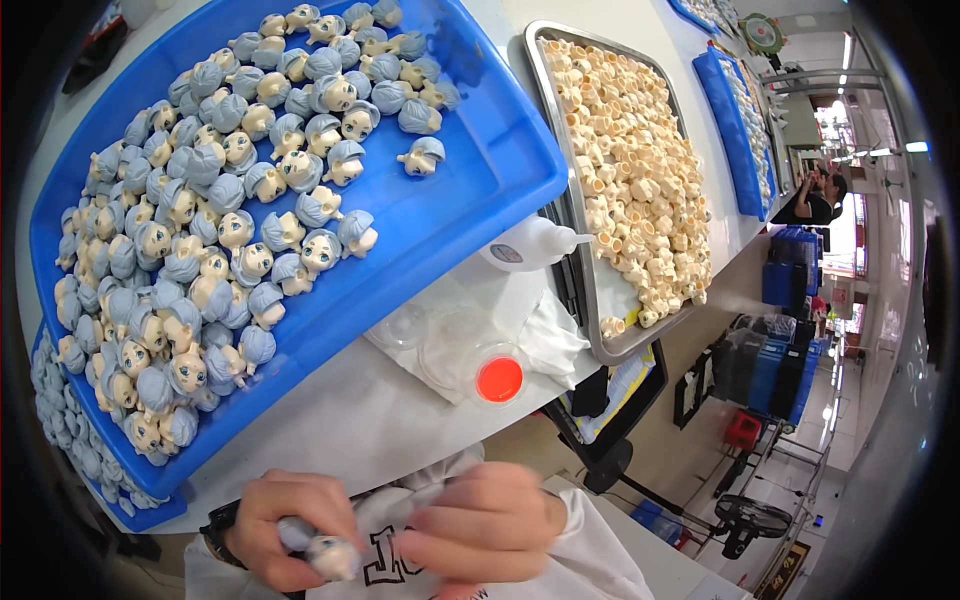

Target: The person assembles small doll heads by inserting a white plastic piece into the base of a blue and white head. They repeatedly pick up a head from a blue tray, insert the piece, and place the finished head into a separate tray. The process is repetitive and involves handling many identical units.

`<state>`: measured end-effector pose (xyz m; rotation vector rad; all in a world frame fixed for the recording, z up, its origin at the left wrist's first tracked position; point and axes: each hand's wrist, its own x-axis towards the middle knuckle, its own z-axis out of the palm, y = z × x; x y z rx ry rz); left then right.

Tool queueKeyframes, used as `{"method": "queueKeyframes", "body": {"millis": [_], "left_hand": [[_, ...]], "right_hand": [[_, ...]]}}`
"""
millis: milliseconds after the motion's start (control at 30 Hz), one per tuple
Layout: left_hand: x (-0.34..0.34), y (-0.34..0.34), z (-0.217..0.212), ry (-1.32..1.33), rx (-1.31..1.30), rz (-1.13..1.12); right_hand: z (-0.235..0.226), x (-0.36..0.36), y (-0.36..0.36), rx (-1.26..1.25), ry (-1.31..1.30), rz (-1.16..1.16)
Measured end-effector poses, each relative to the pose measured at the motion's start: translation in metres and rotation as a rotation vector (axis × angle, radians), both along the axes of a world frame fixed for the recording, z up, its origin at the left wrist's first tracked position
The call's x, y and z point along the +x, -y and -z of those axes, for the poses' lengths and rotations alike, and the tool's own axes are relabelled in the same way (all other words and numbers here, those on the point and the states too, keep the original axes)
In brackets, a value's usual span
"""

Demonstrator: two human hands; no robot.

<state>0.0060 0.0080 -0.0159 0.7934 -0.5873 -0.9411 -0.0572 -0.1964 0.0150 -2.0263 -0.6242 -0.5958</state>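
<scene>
My left hand (290, 515) is closed around a small doll head (332, 557) with grey-blue hair, held low in front of my sweatshirt. Close by on its right is my right hand (485, 525), smeared by motion; whether its fingers grip anything does not show. Beyond the left hand, a large blue tray (450, 185) carries many similar doll heads (237, 230), with painted eyes and grey-blue hair, lying loose in a heap. A round clear container with red contents (499, 379) stands on the table past my right hand.
Right of the blue tray, a metal tray (606, 352) is filled with small cream-coloured parts (640, 170). A white squeeze bottle (535, 244) and crumpled white cloth (552, 340) lie between the trays. Farther right are another blue tray (722, 140), a fan (750, 520) and a person (822, 200).
</scene>
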Motion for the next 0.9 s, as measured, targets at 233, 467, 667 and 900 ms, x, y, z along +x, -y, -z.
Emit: {"method": "queueKeyframes", "body": {"millis": [233,467,667,900], "left_hand": [[-0.017,-0.005,-0.026,-0.609,-0.109,-0.511],[-0.016,0.009,-0.015,-0.542,0.168,-0.343],[-0.016,0.011,-0.019,-0.686,0.23,-0.216],[-0.012,0.01,-0.014,-0.734,0.223,-0.235]], "right_hand": [[-0.015,-0.017,0.109,-0.409,-0.404,1.069],[0.013,-0.02,0.12,-0.636,-0.521,1.043],[0.0,-0.013,0.088,0.258,-0.3,1.086],[-0.014,-0.014,0.015,0.929,-0.548,-0.343]]}}
